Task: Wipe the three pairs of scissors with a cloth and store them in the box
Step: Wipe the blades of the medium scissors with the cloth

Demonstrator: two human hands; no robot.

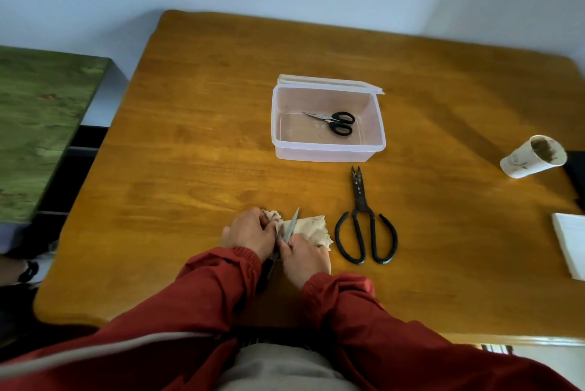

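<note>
As left hand grips cloth — scissors alongside

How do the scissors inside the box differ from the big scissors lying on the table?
The small scissors lie inside the box; the large scissors lie on the table in front of it. The small scissors have bright blades, the large scissors dark, dull ones. Both have black handles.
</note>
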